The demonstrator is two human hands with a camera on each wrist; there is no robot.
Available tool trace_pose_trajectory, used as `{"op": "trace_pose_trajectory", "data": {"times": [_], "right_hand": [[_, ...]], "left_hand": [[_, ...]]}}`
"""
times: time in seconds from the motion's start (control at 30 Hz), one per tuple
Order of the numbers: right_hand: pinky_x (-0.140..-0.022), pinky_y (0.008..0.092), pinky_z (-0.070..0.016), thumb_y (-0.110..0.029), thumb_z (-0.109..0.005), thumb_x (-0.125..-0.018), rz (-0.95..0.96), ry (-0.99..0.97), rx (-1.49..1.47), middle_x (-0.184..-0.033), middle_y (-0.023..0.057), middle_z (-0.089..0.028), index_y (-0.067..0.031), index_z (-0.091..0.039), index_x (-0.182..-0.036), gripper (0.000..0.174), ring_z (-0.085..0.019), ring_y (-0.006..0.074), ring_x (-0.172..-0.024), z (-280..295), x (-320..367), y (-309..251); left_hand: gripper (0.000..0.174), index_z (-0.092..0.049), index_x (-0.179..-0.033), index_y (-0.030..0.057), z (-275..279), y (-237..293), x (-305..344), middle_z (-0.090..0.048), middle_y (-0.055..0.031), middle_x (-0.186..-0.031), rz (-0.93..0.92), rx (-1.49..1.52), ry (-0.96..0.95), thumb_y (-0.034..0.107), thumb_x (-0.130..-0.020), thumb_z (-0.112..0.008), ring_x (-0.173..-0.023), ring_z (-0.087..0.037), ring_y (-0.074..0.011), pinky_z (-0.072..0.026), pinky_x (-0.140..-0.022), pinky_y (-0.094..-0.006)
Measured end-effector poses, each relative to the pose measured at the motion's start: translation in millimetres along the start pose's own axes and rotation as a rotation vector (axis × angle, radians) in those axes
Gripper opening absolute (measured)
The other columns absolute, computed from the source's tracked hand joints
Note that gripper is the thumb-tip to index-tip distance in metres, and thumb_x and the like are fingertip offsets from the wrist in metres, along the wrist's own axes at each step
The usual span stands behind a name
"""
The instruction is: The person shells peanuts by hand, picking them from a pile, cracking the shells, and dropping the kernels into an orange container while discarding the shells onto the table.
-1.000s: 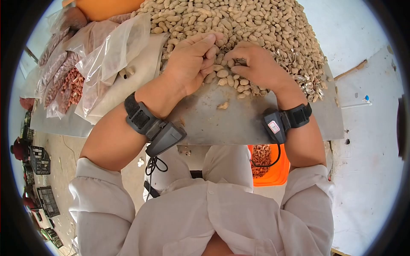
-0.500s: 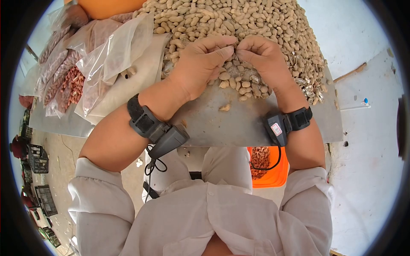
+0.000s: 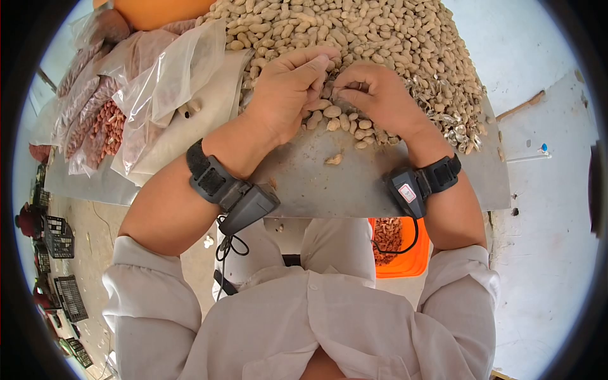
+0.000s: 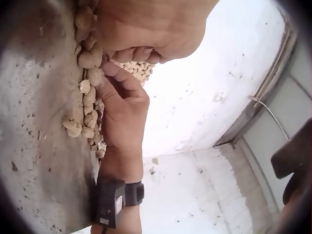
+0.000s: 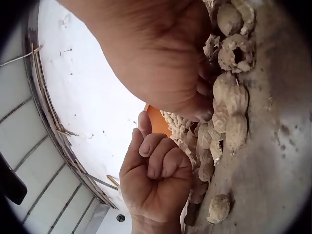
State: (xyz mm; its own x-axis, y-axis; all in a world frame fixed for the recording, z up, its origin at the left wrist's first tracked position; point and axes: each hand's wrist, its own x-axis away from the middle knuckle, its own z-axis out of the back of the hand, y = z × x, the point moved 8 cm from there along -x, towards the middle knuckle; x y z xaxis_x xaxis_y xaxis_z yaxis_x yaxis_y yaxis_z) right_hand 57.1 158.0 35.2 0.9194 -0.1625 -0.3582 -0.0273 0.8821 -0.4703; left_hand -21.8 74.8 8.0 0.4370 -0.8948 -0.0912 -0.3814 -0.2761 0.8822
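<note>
My left hand [image 3: 278, 95] is held over the near edge of a heap of unshelled peanuts [image 3: 380, 31]. In the right wrist view, three fingers of this left hand [image 5: 156, 180] curl into the palm while the thumb and index finger point up; nothing shows between them. My right hand [image 3: 377, 98] is low at the peanuts, a short way from the left. The left wrist view has the right hand [image 4: 124, 107] with thumb and index fingertips closed at a peanut [image 4: 96, 76]. Loose peanuts [image 5: 231, 105] lie beside it on the metal tabletop [image 3: 342, 183].
Clear plastic bags of red peanut kernels [image 3: 107, 130] lie at the left, with an orange container [image 3: 158, 12] behind. Broken shells [image 3: 459, 130] are gathered at the heap's right. Below the table stands an orange basin [image 3: 405, 266] of kernels. A white wall [image 3: 544, 221] is on the right.
Half a second ago both hands' fingertips met over the heap. Since then they have parted, the right hand lowering to the near peanuts and the left shifting slightly left.
</note>
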Motion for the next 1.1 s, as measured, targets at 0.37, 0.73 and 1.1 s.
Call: {"op": "trace_pose_trajectory", "data": {"times": [0.37, 0.73, 1.1], "right_hand": [[-0.069, 0.0261, -0.0523, -0.006, -0.059, -0.084, -0.118, 0.214, -1.298, -0.09, 0.0104, -0.064, 0.0019, -0.06, -0.099, 0.017, -0.063, 0.0176, -0.079, 6.9, 3.9, 8.7], [-0.072, 0.0272, -0.0533, -0.001, -0.059, -0.083, -0.126, 0.117, -1.435, -0.099, 0.0137, -0.062, 0.0004, -0.051, -0.114, 0.033, -0.063, 0.0188, -0.085, 1.6, 2.0, 1.5], [-0.075, 0.0276, -0.0521, -0.001, -0.062, -0.08, -0.073, 0.119, -1.373, -0.101, 0.0111, -0.061, 0.0007, -0.052, -0.116, 0.037, -0.061, 0.0153, -0.089, 3.4, 3.0, -7.2]], "left_hand": [[0.024, -0.061, -0.106, 0.0014, -7.9, 6.6, 2.1, -0.051, 0.005, -0.068, -0.166, -0.221, -0.065, 0.012, -0.085, -0.061, -0.053, -0.038, -0.002, -0.031, -0.045, -0.0172], [0.032, -0.057, -0.114, 0.0005, -15.9, 11.1, 7.6, -0.052, 0.0043, -0.071, -0.203, -0.335, -0.135, 0.015, -0.086, -0.06, -0.054, -0.035, -0.002, -0.0286, -0.047, -0.0164], [0.022, -0.062, -0.1, -0.0003, -22.8, 25.7, 14.9, -0.06, -0.0006, -0.076, -0.314, -0.435, -0.098, 0.017, -0.086, -0.058, -0.061, -0.051, -0.0047, -0.042, -0.052, -0.0188]]}}
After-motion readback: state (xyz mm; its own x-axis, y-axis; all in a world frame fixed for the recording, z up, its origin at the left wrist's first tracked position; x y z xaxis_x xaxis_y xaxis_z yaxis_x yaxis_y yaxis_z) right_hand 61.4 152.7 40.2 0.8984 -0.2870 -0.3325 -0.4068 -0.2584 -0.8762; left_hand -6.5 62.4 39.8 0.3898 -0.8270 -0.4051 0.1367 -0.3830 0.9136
